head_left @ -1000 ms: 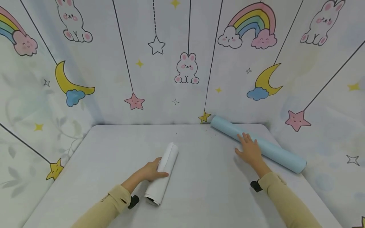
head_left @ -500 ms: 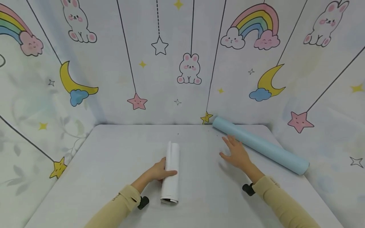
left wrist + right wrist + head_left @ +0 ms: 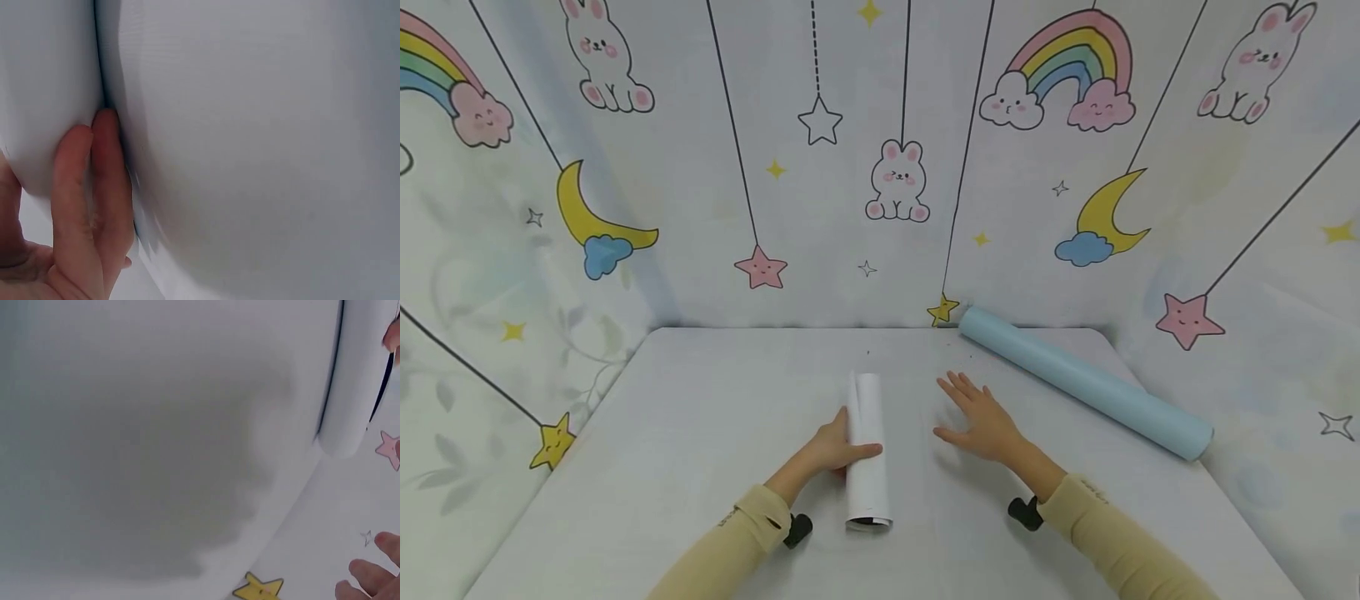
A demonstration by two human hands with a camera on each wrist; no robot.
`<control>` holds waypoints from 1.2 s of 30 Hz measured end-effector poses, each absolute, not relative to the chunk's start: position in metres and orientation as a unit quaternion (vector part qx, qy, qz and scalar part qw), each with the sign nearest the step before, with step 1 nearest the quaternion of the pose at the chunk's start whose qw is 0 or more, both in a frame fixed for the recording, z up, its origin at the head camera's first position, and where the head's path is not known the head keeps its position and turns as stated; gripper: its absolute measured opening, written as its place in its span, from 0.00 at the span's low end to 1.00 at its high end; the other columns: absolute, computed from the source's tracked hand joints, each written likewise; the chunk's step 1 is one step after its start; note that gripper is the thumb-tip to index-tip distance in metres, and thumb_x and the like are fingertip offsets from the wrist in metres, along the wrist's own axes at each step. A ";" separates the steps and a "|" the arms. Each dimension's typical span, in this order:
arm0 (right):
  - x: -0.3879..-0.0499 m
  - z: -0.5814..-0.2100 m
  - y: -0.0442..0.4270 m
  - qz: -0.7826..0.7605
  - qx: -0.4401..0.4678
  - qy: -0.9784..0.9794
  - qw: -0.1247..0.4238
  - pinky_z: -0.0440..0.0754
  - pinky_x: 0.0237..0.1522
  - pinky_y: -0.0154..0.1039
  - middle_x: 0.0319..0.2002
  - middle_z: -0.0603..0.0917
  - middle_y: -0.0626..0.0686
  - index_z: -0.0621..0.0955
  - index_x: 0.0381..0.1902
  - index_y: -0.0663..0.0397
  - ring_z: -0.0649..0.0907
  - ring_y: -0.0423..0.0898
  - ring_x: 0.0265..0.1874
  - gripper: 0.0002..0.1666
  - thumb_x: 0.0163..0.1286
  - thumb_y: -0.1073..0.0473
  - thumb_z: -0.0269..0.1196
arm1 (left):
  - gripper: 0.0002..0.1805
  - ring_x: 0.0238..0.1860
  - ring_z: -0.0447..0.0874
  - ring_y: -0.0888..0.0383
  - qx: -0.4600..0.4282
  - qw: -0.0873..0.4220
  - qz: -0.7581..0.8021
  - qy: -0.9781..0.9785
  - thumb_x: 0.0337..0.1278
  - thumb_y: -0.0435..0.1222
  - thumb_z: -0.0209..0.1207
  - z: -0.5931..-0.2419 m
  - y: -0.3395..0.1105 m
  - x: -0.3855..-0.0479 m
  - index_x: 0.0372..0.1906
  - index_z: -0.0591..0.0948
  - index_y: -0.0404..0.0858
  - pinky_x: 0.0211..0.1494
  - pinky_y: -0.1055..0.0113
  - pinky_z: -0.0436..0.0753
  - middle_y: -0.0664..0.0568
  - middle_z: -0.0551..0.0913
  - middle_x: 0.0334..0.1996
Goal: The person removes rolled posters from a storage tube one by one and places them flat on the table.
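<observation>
White paper point(image 3: 868, 492), rolled up, was near the middle of the table point(image 3: 737, 392), gripped by the left hand point(image 3: 835, 447); the right hand point(image 3: 983, 425), fingers spread, held nothing. Steadying it seemed the step in hand; the next move likely called for a second, gentle grip. One white roll, one blue roll point(image 3: 1082, 379), two hands.

Head view: even, soft, slightly dull light, fairly crisp; faint shadow point(image 3: 961, 472) below my bare right hand point(image 3: 981, 423) on the smooth white table point(image 3: 737, 392). Wrist views: dimmer, bluish, softer; broad fuzzy-edged grey patch point(image 3: 137, 462) darkens the right one.
</observation>
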State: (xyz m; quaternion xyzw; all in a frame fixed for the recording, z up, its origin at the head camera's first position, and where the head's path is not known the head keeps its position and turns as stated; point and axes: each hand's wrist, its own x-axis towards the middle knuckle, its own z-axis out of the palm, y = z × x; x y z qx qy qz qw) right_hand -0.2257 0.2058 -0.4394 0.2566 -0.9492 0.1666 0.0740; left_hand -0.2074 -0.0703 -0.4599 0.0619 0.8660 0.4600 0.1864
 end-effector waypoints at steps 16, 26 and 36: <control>-0.202 -0.448 0.147 0.193 0.354 -0.914 -0.033 0.54 0.62 0.59 0.70 0.54 0.49 0.57 0.70 0.46 0.51 0.49 0.69 0.50 0.56 0.32 0.59 | 0.62 0.31 0.81 0.51 0.065 0.177 0.451 0.872 0.44 0.56 0.64 -0.459 -0.060 -0.212 0.68 0.40 0.24 0.25 0.62 0.80 0.27 0.70 0.51; -0.200 -0.452 0.130 0.205 0.359 -0.908 -0.067 0.51 0.65 0.51 0.70 0.55 0.45 0.55 0.71 0.44 0.51 0.45 0.69 0.59 0.46 0.24 0.59 | 0.61 0.33 0.81 0.51 0.079 0.181 0.443 0.875 0.44 0.55 0.64 -0.456 -0.060 -0.213 0.69 0.41 0.26 0.25 0.62 0.80 0.29 0.71 0.49; -0.202 -0.455 0.121 0.215 0.343 -0.911 -0.075 0.55 0.64 0.51 0.70 0.52 0.52 0.51 0.72 0.45 0.54 0.48 0.68 0.64 0.44 0.23 0.60 | 0.52 0.33 0.80 0.53 0.099 0.199 0.467 0.856 0.45 0.56 0.63 -0.453 -0.066 -0.213 0.67 0.52 0.32 0.25 0.62 0.80 0.37 0.76 0.45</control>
